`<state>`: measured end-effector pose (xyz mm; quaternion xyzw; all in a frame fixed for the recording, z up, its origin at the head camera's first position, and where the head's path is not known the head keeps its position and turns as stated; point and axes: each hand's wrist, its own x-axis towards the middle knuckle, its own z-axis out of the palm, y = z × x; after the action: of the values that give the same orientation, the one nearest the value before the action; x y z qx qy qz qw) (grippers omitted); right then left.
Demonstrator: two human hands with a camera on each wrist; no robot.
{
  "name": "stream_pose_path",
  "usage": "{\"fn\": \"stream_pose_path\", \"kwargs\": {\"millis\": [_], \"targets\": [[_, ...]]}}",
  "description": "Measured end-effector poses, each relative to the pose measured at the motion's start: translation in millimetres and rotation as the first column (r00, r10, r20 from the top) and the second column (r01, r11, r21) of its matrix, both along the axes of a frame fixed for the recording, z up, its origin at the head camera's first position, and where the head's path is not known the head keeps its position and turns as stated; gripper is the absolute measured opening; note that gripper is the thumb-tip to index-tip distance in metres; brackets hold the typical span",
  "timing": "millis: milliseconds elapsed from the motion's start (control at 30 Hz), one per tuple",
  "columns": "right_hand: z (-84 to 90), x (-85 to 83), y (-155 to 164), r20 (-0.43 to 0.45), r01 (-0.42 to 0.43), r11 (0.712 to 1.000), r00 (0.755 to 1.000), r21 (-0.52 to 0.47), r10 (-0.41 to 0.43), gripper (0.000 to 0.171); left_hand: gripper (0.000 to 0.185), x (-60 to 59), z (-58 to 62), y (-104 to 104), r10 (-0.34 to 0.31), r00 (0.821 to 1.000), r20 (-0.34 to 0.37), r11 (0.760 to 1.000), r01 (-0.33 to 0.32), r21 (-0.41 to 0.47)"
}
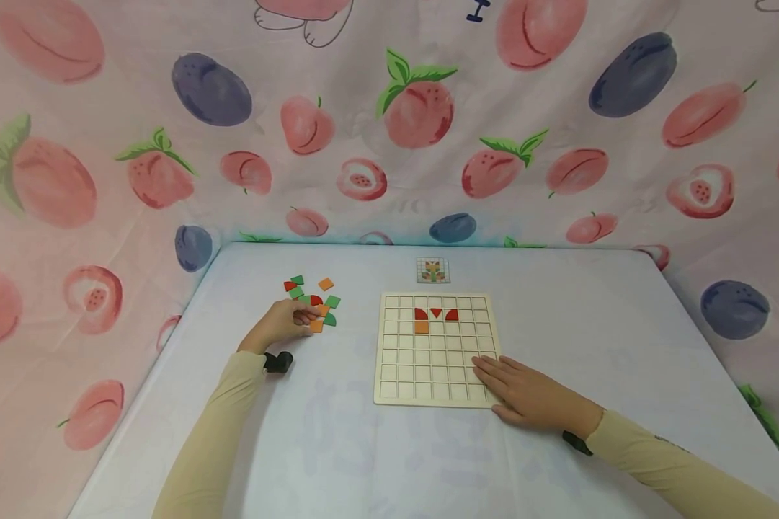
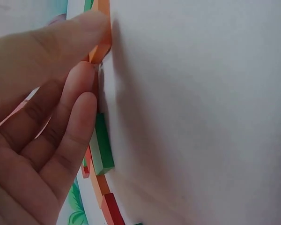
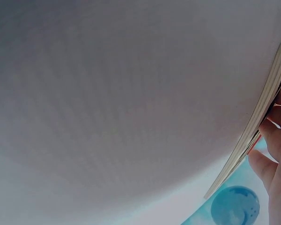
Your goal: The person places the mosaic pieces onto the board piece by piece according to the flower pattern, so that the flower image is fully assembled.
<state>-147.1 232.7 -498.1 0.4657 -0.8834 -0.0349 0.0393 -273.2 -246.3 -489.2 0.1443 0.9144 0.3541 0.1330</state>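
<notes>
A wooden grid board (image 1: 428, 360) lies in the middle of the table. It carries three red tiles (image 1: 436, 313) in a row and one orange tile (image 1: 421, 327) below them. To its left lies a loose pile of green, red and orange tiles (image 1: 327, 297). My left hand (image 1: 311, 315) rests at this pile, with thumb and forefinger pinching an orange tile (image 2: 101, 47) that lies on the cloth; a green tile (image 2: 103, 147) sits by the other fingers. My right hand (image 1: 496, 375) lies flat on the board's near right corner, its fingers (image 3: 277, 131) at the board's edge (image 3: 260, 122).
A small pattern card (image 1: 433, 270) lies beyond the board. The white tablecloth (image 1: 590, 317) ends at a fruit-printed curtain (image 1: 389, 115) behind and on both sides. Black wrist straps (image 1: 277, 361) sit on both wrists.
</notes>
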Motion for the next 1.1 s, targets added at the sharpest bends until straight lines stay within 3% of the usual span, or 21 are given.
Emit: {"fn": "stream_pose_path", "kwargs": {"millis": [433,700,1100], "targets": [[-1.2,0.0,0.4,-0.002,0.013,1.0,1.0,0.007,-0.013,0.063,0.031,5.8,-1.7,1.4,0.035,0.998,-0.043,0.998,-0.038,-0.059],[-0.4,0.5,-0.5,-0.019,0.019,1.0,1.0,0.009,-0.019,0.062,0.027,10.3,2.5,3.9,0.015,0.996,-0.083,0.994,-0.024,-0.109],[-0.4,0.4,-1.1,-0.004,0.024,1.0,1.0,0.014,-0.024,0.063,0.024,12.2,0.9,3.5,0.038,0.996,-0.077,0.991,-0.048,-0.123]]}}
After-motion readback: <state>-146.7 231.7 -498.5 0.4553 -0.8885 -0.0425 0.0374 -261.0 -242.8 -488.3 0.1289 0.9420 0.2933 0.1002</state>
